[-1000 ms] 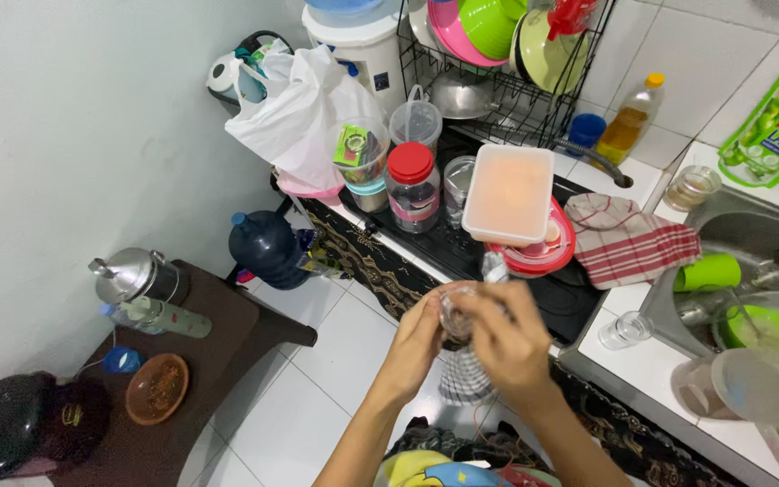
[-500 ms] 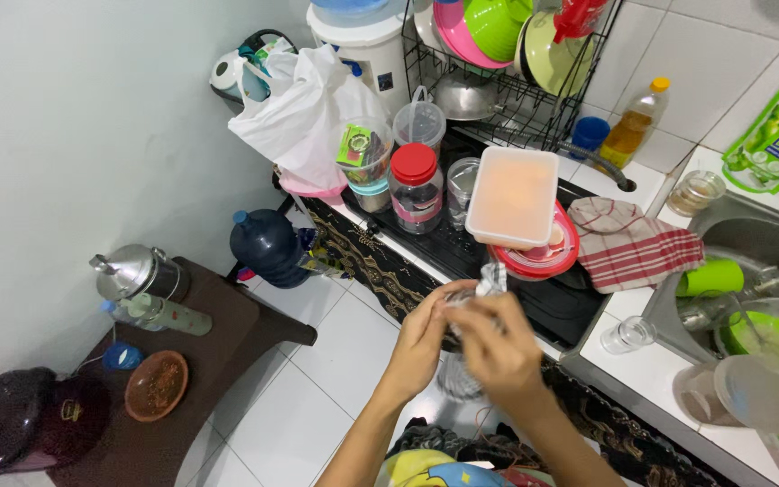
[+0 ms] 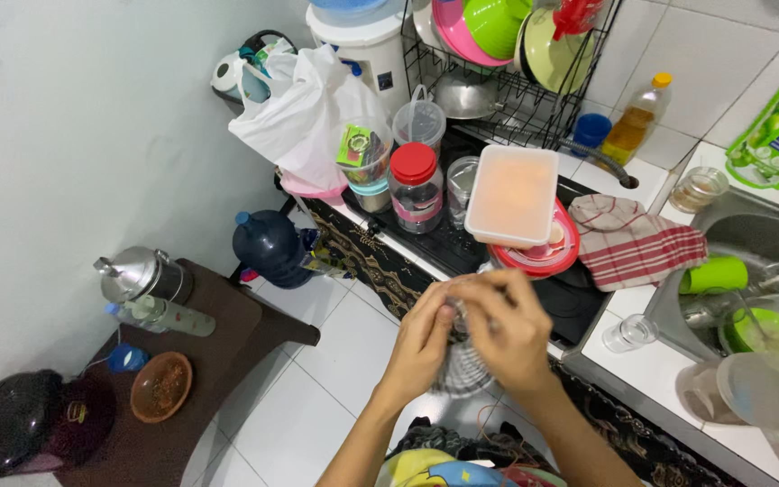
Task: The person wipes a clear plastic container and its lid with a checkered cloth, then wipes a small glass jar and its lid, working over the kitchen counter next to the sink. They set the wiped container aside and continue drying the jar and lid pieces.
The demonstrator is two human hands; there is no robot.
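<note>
Head view: the left hand [image 3: 421, 341] and the right hand [image 3: 508, 332] meet in front of the near edge of the white-tiled tabletop [image 3: 651, 365], above the floor. Both close around a small clear drinking glass [image 3: 458, 313] wrapped in a black-and-white checked cloth [image 3: 462, 368], whose loose end hangs below the palms. The left grip cups the glass from the side, fingers curled tight; the right grip pinches the cloth over the rim, fingers bent and closed. Behind the hands, on the black stove top [image 3: 462, 248], stand a clear red-lidded jar [image 3: 414, 188] and a pale rectangular plastic box [image 3: 511, 195]. A red-and-white checked towel [image 3: 633, 243] lies toward the steel sink [image 3: 750, 239].
</note>
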